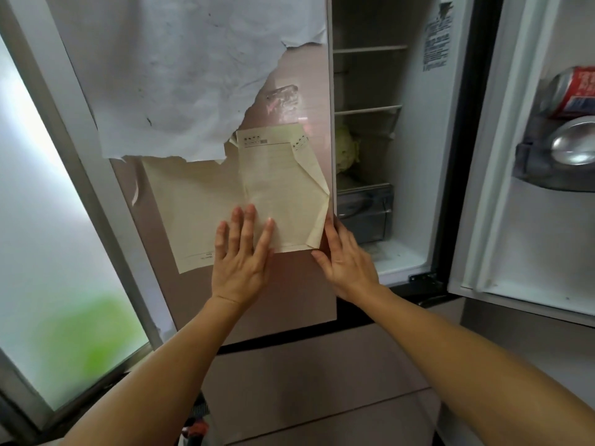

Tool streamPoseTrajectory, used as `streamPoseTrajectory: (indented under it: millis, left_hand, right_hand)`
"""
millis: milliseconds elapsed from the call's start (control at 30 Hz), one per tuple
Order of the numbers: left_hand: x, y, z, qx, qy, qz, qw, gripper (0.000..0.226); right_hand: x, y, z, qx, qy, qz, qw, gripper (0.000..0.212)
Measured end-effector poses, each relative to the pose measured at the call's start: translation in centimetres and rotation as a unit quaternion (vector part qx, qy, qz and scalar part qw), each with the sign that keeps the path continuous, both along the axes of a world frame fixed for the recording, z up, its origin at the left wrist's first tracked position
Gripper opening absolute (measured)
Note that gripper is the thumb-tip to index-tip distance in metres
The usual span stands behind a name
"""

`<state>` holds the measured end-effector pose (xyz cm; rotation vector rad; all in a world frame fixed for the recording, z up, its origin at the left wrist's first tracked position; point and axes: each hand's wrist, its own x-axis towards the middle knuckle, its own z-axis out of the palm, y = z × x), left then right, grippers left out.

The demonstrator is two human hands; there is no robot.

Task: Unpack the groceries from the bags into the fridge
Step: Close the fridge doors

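The fridge stands in front of me. Its left door (289, 300) is closed, pinkish, with a yellowed paper sheet (225, 201) and torn white paper (167, 75) stuck on it. My left hand (241, 255) lies flat with fingers spread on the lower part of the yellowed sheet. My right hand (344, 255) rests at the left door's right edge, fingers curled around that edge. The right door (521, 236) is swung open. Inside, a pale green cabbage (346, 149) sits on a shelf.
The open door's bin holds a red can (576, 91) lying on its side and a silver can top (576, 146). A clear drawer (367, 217) sits below the cabbage. A frosted window (48, 236) is at the left. The drawer fronts (322, 381) lie below my arms.
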<state>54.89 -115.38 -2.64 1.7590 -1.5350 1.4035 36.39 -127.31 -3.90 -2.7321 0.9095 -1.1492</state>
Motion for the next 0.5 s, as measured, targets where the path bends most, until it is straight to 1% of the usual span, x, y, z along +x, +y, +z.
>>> streamPoseTrajectory:
  millis: [67, 167, 267, 400, 500]
  left_hand:
    - [-1.5, 0.5, 0.5, -0.01, 0.022, -0.008, 1.0, 0.047]
    - [-5.0, 0.5, 1.1, -0.022, 0.03, -0.049, 0.998, 0.036]
    - [-11.2, -1.1, 1.7, -0.017, 0.039, -0.137, 0.99, 0.029]
    - [-21.6, -4.8, 3.4, 0.01, 0.062, -0.261, 0.963, 0.031]
    - [-29.3, -7.3, 5.6, 0.002, 0.064, -0.324, 0.944, 0.031]
  right_hand:
    - [-2.2, 0.3, 0.3, 0.004, 0.016, -0.009, 1.0, 0.067]
    - [-7.3, 0.2, 0.0, 0.018, -0.003, -0.017, 1.0, 0.055]
    - [-13.8, -0.7, -0.6, 0.021, -0.042, -0.035, 0.998, 0.047]
    - [-22.8, -1.9, 0.1, -0.012, -0.08, -0.089, 0.993, 0.036]
    - [-29.7, -3.1, 1.0, -0.026, -0.099, -0.132, 0.986, 0.028]
